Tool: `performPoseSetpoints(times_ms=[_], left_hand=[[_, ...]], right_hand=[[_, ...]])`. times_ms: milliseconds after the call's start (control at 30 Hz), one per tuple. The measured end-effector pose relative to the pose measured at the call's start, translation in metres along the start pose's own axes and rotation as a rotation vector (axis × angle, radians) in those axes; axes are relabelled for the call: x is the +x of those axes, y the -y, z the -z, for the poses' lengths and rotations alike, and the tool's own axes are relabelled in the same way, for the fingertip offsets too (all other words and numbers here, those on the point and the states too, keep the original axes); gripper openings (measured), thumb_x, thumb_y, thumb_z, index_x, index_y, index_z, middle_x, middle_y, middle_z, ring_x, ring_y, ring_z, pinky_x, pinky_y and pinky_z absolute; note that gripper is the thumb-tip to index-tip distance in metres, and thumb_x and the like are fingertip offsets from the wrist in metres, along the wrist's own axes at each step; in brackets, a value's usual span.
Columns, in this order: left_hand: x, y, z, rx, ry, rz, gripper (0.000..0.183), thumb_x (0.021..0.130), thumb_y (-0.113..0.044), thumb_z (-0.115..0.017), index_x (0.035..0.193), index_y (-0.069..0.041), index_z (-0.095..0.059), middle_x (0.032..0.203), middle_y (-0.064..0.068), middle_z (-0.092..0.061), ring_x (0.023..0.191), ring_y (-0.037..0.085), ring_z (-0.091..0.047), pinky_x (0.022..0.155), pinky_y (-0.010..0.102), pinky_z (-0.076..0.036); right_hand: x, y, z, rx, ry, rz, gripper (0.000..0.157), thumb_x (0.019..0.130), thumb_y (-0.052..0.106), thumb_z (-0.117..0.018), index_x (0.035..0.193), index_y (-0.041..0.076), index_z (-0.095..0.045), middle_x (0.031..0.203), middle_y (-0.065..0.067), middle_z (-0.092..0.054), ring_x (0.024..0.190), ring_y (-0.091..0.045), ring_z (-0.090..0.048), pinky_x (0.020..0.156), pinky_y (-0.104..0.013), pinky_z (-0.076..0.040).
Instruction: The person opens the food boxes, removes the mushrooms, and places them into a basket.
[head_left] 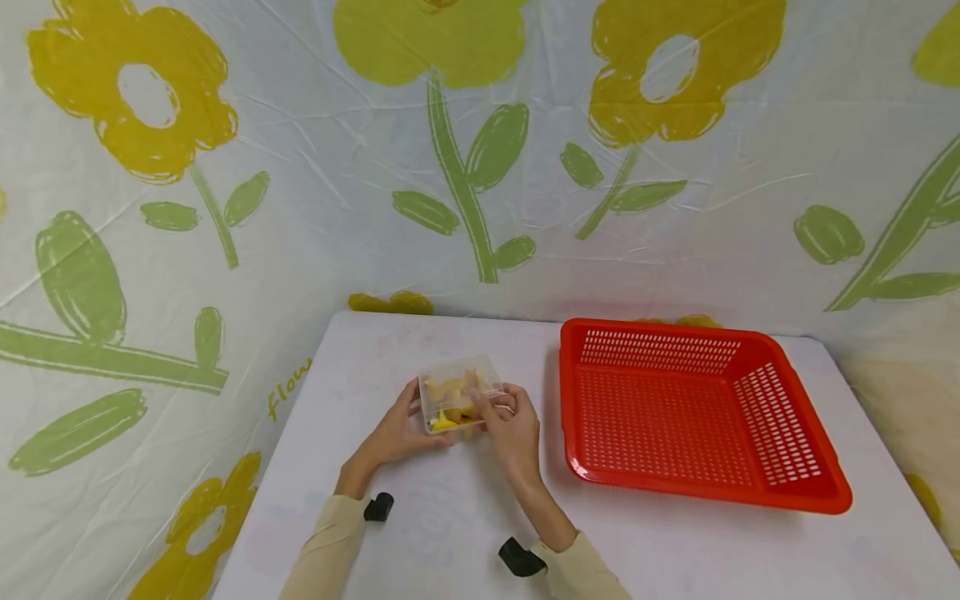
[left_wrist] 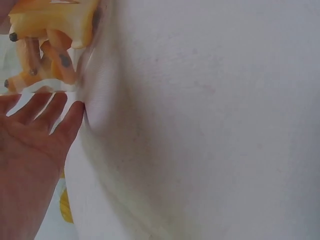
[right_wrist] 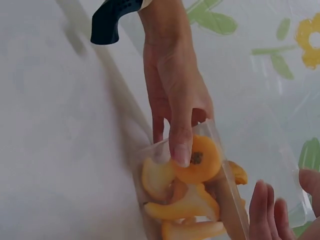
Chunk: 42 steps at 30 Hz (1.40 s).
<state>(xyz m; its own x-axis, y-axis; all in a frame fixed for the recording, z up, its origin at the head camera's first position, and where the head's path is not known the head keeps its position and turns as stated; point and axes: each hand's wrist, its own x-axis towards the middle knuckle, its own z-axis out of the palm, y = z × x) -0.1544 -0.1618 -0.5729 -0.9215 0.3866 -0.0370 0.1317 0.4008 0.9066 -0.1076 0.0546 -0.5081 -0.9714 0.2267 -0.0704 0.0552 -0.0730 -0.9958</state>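
Note:
A clear plastic box (head_left: pixel 423 407) with yellow-orange pieces (head_left: pixel 447 390) inside is between both hands, tilted, over the table. The pieces look like toy bananas with dark tips (left_wrist: pixel 14 36) in the left wrist view. My left hand (head_left: pixel 397 432) holds the box's left side, its fingers at the far corner and its thumb along the near edge. My right hand (head_left: pixel 513 429) grips the right rim, and its thumb overlaps a round orange piece (right_wrist: pixel 206 167) with a dark centre. Part of the right fingers is hidden behind the box.
A red plastic basket (head_left: pixel 667 493) with slotted sides stands to the right of the hands on the white tabletop (head_left: pixel 450 542). A flower-printed cloth (head_left: pixel 300 167) hangs behind and at the sides. Black wrist cameras (head_left: pixel 521 558) sit at both cuffs.

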Motion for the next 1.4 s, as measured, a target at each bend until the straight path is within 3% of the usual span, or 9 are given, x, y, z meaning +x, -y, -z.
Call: performPoseSetpoints(times_ms=[100, 267, 333, 433, 567, 767, 1067, 1300, 1400], left_hand=[[-0.002, -0.001, 0.003, -0.022, 0.029, 0.021, 0.119, 0.077, -0.035, -0.093, 0.165, -0.014, -0.015, 0.163, 0.008, -0.032, 0.149, 0.027, -0.033, 0.119, 0.051, -0.033], [-0.007, -0.003, 0.009, -0.103, 0.021, 0.052, 0.098, 0.092, -0.025, -0.080, 0.165, -0.009, -0.016, 0.162, 0.016, -0.031, 0.144, 0.037, -0.038, 0.116, 0.052, -0.037], [-0.006, -0.003, 0.011, -0.124, -0.044, 0.037, 0.079, 0.098, -0.017, -0.072, 0.161, -0.004, -0.026, 0.156, 0.020, -0.037, 0.136, 0.039, -0.047, 0.111, 0.050, -0.043], [-0.001, -0.003, 0.010, -0.150, -0.182, 0.007, 0.052, 0.103, -0.011, -0.063, 0.150, 0.002, -0.046, 0.142, 0.023, -0.051, 0.120, 0.033, -0.059, 0.098, 0.038, -0.055], [0.007, -0.008, 0.006, -0.235, -0.310, 0.006, 0.035, 0.101, -0.002, -0.061, 0.135, 0.009, -0.058, 0.118, 0.024, -0.060, 0.094, 0.018, -0.066, 0.075, 0.023, -0.059], [0.015, -0.019, -0.001, -0.291, -0.393, 0.092, 0.031, 0.100, 0.003, -0.059, 0.130, 0.010, -0.060, 0.103, 0.017, -0.060, 0.076, 0.010, -0.061, 0.065, 0.020, -0.056], [0.017, -0.032, -0.007, -0.328, -0.508, 0.144, 0.028, 0.096, 0.003, -0.066, 0.122, 0.012, -0.065, 0.099, 0.017, -0.064, 0.076, 0.011, -0.061, 0.063, 0.017, -0.054], [0.015, -0.035, -0.006, -0.412, -0.502, 0.157, 0.027, 0.095, 0.001, -0.069, 0.118, 0.015, -0.065, 0.101, 0.022, -0.066, 0.073, 0.010, -0.062, 0.062, 0.017, -0.055], [0.013, -0.042, -0.004, -0.424, -0.480, 0.164, 0.030, 0.097, -0.002, -0.069, 0.120, 0.016, -0.064, 0.113, 0.030, -0.067, 0.080, 0.014, -0.064, 0.063, 0.017, -0.055]], right_hand=[[0.001, 0.001, 0.002, -0.084, -0.013, 0.032, 0.058, 0.091, 0.023, -0.081, 0.138, 0.007, -0.050, 0.108, -0.010, -0.067, 0.090, -0.026, -0.071, 0.074, -0.033, -0.062], [0.004, 0.002, 0.003, -0.148, -0.008, 0.092, 0.046, 0.092, 0.024, -0.080, 0.132, 0.014, -0.060, 0.109, -0.007, -0.067, 0.094, -0.023, -0.067, 0.079, -0.020, -0.057], [0.005, 0.003, 0.003, -0.150, -0.010, 0.105, 0.043, 0.091, 0.023, -0.081, 0.130, 0.014, -0.062, 0.106, -0.008, -0.067, 0.094, -0.024, -0.067, 0.080, -0.019, -0.056], [0.006, 0.004, 0.004, -0.143, -0.008, 0.108, 0.043, 0.092, 0.025, -0.081, 0.129, 0.012, -0.063, 0.105, -0.008, -0.068, 0.094, -0.025, -0.066, 0.081, -0.018, -0.055], [0.008, 0.006, 0.006, -0.155, 0.014, 0.104, 0.045, 0.094, 0.031, -0.078, 0.132, 0.012, -0.062, 0.107, -0.007, -0.069, 0.096, -0.024, -0.065, 0.084, -0.018, -0.055], [0.012, 0.014, 0.009, -0.223, 0.039, 0.118, 0.046, 0.096, 0.031, -0.076, 0.134, 0.010, -0.061, 0.106, -0.005, -0.069, 0.094, -0.021, -0.065, 0.085, -0.019, -0.055], [0.024, 0.031, 0.014, -0.348, 0.117, 0.267, 0.037, 0.097, 0.013, -0.072, 0.130, -0.002, -0.063, 0.103, -0.015, -0.071, 0.094, -0.029, -0.066, 0.084, -0.031, -0.058], [0.034, 0.048, 0.016, -0.476, 0.146, 0.266, 0.036, 0.097, 0.022, -0.073, 0.124, -0.001, -0.066, 0.096, -0.012, -0.072, 0.086, -0.026, -0.067, 0.081, -0.037, -0.061], [0.040, 0.056, 0.014, -0.528, 0.163, 0.265, 0.036, 0.098, 0.026, -0.073, 0.122, -0.001, -0.068, 0.092, -0.012, -0.071, 0.085, -0.027, -0.066, 0.076, -0.037, -0.060]])
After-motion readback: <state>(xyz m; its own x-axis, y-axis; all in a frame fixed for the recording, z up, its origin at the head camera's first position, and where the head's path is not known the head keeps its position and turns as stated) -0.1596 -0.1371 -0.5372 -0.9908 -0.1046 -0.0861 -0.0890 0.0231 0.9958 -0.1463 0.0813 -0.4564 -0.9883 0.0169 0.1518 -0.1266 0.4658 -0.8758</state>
